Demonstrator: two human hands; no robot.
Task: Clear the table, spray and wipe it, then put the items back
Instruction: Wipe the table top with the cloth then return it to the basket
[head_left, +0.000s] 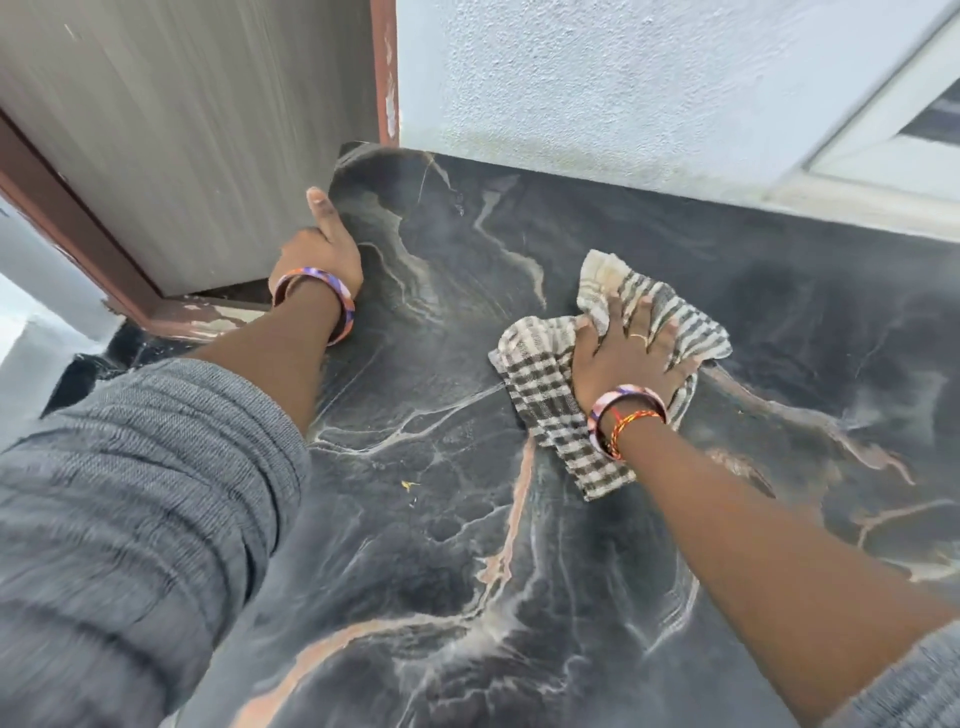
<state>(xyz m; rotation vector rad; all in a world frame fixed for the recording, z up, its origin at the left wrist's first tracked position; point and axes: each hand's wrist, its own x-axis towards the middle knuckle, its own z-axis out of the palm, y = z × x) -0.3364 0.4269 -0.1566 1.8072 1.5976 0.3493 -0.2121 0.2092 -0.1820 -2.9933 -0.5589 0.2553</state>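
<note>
The table (441, 545) has a dark marble-look top with pale and orange veins, and nothing stands on it. My right hand (628, 358) presses flat on a crumpled checked cloth (550, 415), fingers spread over it, near the middle right of the top. My left hand (322, 249) grips the table's left edge near the far corner, thumb pointing up along the rim. Both wrists carry coloured bangles.
A grey wood-grain door (182, 130) with a reddish frame stands right beside the table's left edge. A white textured wall (597, 78) runs along the far edge, with a window frame (883, 140) at the upper right. A small yellow speck (408, 486) lies on the top.
</note>
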